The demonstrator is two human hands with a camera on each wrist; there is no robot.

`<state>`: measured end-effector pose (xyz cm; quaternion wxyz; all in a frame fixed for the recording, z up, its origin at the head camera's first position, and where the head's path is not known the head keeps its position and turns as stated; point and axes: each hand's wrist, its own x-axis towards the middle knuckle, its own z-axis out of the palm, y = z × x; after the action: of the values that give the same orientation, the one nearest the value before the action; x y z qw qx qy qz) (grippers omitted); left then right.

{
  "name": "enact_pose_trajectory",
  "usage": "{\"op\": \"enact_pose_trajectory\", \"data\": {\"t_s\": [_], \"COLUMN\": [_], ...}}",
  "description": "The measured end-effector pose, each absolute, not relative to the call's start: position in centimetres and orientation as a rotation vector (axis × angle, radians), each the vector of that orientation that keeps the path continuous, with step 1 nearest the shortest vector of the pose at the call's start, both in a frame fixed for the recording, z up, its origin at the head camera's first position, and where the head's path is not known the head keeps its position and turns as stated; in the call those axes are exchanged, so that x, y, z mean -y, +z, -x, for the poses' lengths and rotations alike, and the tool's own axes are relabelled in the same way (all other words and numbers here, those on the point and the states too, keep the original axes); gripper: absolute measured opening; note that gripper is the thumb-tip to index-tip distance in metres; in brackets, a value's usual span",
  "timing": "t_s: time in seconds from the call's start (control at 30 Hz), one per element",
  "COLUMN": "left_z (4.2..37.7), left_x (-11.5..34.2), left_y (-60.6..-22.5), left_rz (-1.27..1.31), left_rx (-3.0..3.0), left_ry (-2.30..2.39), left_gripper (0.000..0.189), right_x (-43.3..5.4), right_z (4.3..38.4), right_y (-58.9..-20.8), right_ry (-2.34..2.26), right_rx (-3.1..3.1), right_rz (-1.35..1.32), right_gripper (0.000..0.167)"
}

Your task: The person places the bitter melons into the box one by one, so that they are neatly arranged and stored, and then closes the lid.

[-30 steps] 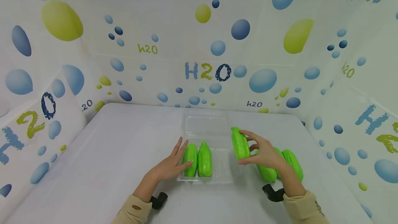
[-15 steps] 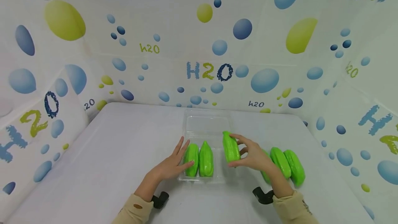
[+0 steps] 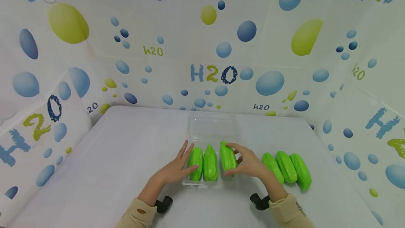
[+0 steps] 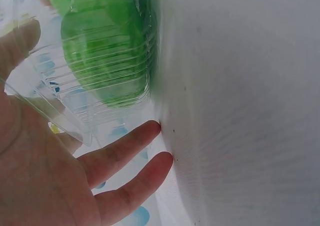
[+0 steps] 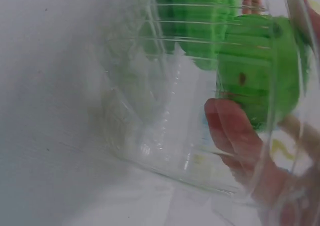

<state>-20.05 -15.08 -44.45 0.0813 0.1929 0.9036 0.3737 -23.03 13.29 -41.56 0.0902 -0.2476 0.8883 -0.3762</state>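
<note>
Bright green, oblong, ridged pieces with a pointed end, like vegetables, are the things handled. My right hand (image 3: 249,163) pinches one green piece (image 3: 228,157) between thumb and fingers, tilted, over the right part of a clear plastic clamshell box (image 3: 212,127). Two more pieces, a left one (image 3: 195,164) and a middle one (image 3: 210,164), lie side by side in the box. My left hand (image 3: 172,171) rests at the box's left side, fingers spread, thumb over the left piece. In the right wrist view the held piece (image 5: 255,70) shows through the clear wall.
Three similar green pieces (image 3: 286,166) lie in a row on the white table (image 3: 133,140), right of my right hand. The box lid lies folded back, away from me. Patterned walls (image 3: 152,76) stand behind and at both sides.
My right hand has moved left and lower with the green piece, from right of the box to inside its right part. My left hand has stayed in place.
</note>
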Motion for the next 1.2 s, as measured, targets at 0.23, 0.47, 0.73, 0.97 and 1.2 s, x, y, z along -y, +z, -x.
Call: {"op": "enact_pose_trajectory", "data": {"t_s": [0.23,0.47,0.73,0.97,1.2], "left_z": [19.9,19.9,20.1,20.0,20.1], "left_x": [15.0,15.0,15.0,15.0,14.9], "left_y": [-44.3,-44.1,-44.7,-44.7,-44.7], "left_rz": [-0.600,-0.597,-0.587,-0.580,-0.585], "left_rx": [-2.706,-2.725,-2.742,-2.741,-2.745], "left_ry": [1.126,1.120,1.099,1.102,1.091], "left_gripper": [0.079,0.078,0.078,0.079,0.078], "right_x": [-13.1,-12.5,-12.0,-11.6,-11.3], "right_z": [23.2,23.1,22.9,22.6,22.4], "right_y": [-42.5,-42.6,-43.1,-43.4,-43.4], "right_ry": [-1.049,-0.991,-0.957,-0.914,-0.866], "right_rx": [-2.679,-2.722,-2.721,-2.753,-2.786], "right_rz": [0.763,0.767,0.743,0.735,0.713], "right_gripper": [0.096,0.096,0.096,0.097,0.099]}}
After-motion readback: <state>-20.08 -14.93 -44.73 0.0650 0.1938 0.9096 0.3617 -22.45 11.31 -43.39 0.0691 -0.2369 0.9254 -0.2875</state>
